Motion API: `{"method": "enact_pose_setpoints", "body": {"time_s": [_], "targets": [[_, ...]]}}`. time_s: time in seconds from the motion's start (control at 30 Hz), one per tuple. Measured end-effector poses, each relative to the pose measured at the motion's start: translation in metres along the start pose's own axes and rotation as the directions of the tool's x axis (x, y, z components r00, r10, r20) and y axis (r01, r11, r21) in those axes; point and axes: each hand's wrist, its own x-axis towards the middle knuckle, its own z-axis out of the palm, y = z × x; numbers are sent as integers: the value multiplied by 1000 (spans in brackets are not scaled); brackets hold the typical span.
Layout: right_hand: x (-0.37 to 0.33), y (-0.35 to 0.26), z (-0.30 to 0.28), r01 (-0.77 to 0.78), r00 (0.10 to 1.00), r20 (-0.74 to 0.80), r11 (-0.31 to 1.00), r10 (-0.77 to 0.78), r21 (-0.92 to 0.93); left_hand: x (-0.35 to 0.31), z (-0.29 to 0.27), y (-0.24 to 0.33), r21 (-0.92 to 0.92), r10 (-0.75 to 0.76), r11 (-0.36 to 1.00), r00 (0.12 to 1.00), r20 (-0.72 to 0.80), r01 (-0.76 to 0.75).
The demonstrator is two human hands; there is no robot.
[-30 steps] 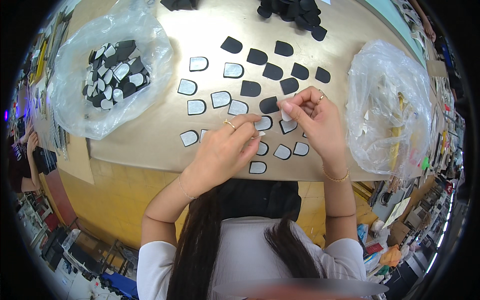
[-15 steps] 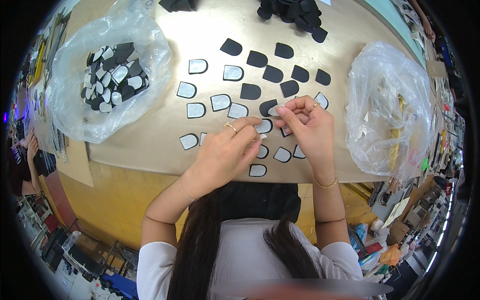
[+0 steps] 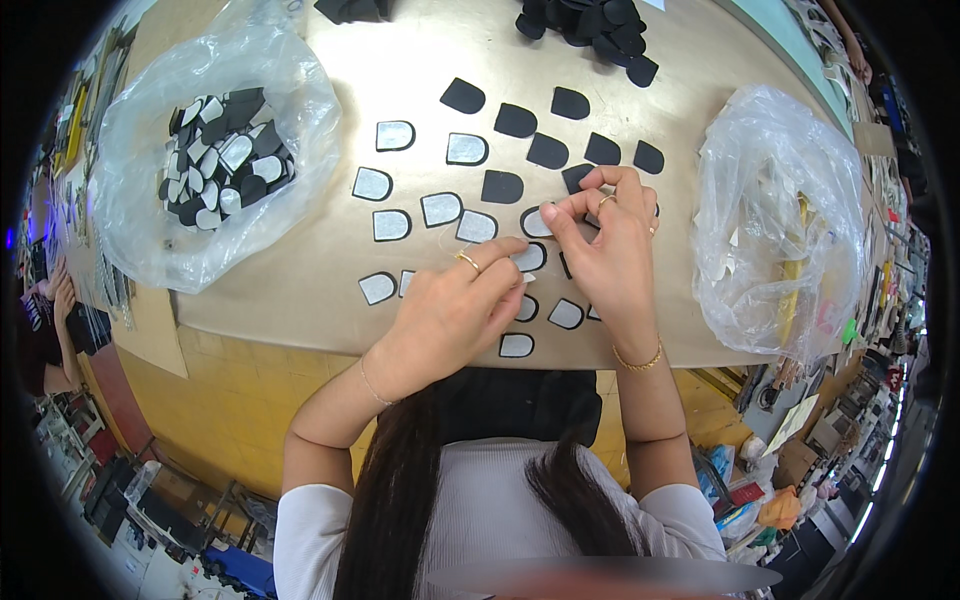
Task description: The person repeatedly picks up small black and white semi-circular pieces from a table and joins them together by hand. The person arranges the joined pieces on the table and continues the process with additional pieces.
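Note:
My right hand (image 3: 612, 240) has thumb and forefinger pinched at the edge of a light grey rounded patch (image 3: 536, 222), which lies over a black D-shaped piece. Closed fingers of my left hand (image 3: 450, 305) hold a small white piece (image 3: 528, 278), mostly hidden by them. Around both hands, several black pieces carry grey patches, such as one grey-topped piece (image 3: 476, 226) beside my left fingers. Farther off lie plain black pieces (image 3: 502, 186), without patches. Part of another black piece (image 3: 574, 178) shows behind my right fingers.
At the left stands an open clear plastic bag (image 3: 130, 215) holding a heap of grey-and-black pieces (image 3: 235, 150). Another clear bag (image 3: 745, 260) with scraps lies at the right. A black pile (image 3: 600, 25) sits at the table's far side. Another person's hand (image 3: 62, 295) shows far left.
My right hand has shifted slightly left, and the grey patch it held now lies over the black piece beneath. My left hand has stayed nearly still.

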Motion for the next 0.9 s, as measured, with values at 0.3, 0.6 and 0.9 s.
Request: {"method": "enact_pose_setpoints", "body": {"time_s": [0.3,0.6,0.9], "targets": [[2,2,3,-5,1000,1,999,5,-34,1,1,1,49,-6,999,1000,26,4],[2,3,6,23,999,-26,998,-24,-52,3,2,0,73,-9,997,998,57,5],[0,7,9,25,999,-29,997,-27,-72,5,2,4,88,-28,996,998,63,22]]}}
